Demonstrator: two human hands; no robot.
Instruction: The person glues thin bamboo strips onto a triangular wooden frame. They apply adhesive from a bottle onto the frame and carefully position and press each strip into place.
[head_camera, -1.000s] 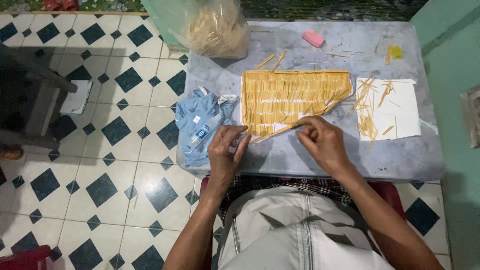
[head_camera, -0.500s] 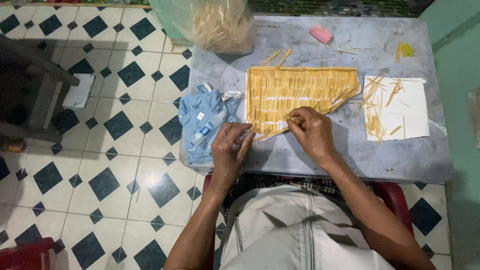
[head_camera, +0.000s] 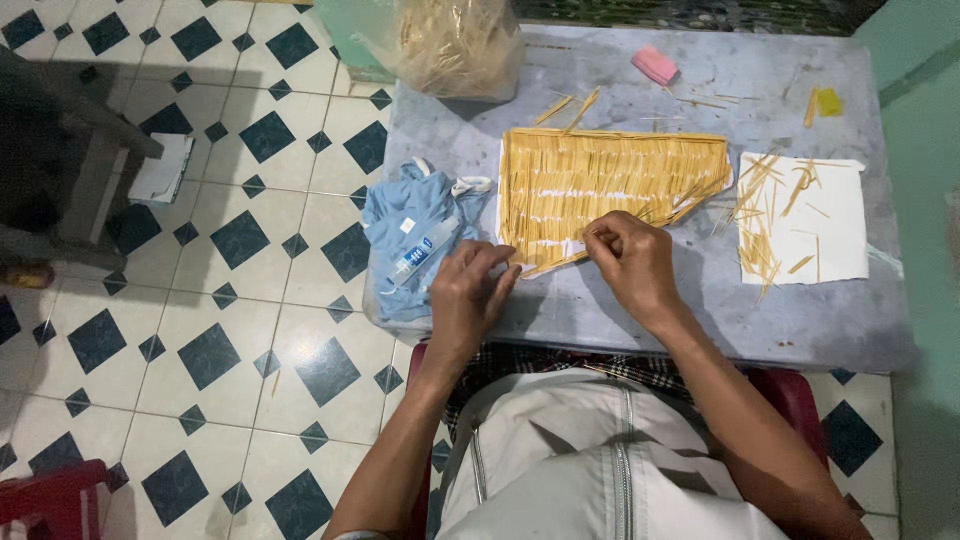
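Grey table (head_camera: 640, 320) over checkered floor (head_camera: 230, 240): stick mat (head_camera: 600, 185) mostly filled, near edge still ragged; right hand (head_camera: 632, 262) pinches a stick (head_camera: 555, 263) at that edge, left hand (head_camera: 470, 295) half-curled, empty, beside glue tube (head_camera: 424, 252); loose sticks (head_camera: 765, 215) left on paper (head_camera: 830, 215).

Counted: two hands, one stick mat (head_camera: 610, 185), one blue cloth (head_camera: 400, 225), one tube (head_camera: 425, 250), one pink eraser (head_camera: 655, 65), one white sheet (head_camera: 830, 225).

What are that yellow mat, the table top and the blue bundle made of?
The mat looks like thin pale sticks, perhaps bamboo or wood, laid side by side, matt. The table top seems grey mottled stone, fairly smooth. The blue bundle is crumpled soft cloth.
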